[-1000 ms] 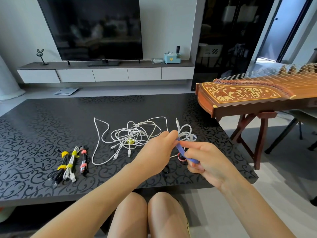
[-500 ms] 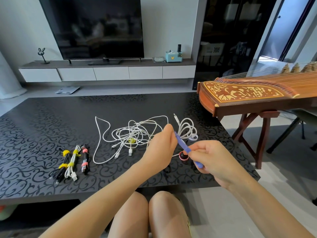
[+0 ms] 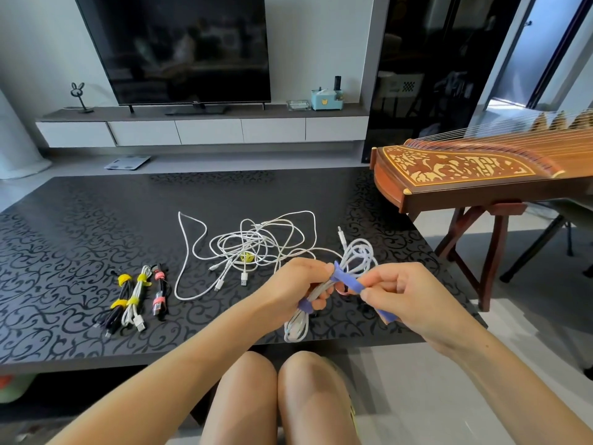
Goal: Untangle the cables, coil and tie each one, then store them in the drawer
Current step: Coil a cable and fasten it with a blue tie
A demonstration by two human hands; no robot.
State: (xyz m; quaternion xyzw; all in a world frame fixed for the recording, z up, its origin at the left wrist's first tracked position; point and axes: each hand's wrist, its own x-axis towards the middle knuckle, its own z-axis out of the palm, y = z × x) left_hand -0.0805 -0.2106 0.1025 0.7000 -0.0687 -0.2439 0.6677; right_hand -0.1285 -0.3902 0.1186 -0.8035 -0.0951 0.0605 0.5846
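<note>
Dark tabletop (image 3: 96, 220), TV (image 3: 179, 46) beyond: at its front edge your left hand (image 3: 295, 284) grips the coiled cable (image 3: 295, 329), right hand (image 3: 414, 293) pinches the purple tie (image 3: 348, 279).

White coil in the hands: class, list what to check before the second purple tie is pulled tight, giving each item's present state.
1. Left hand has a grip on the white coil: ok.
2. First purple tie wrapped round the coil: ok.
3. Right hand pinches the second purple tie: ok.
4. Second tie fastened shut: not ok, end unwrapped.
5. Coil free of the white tangle: cannot tell.
</note>
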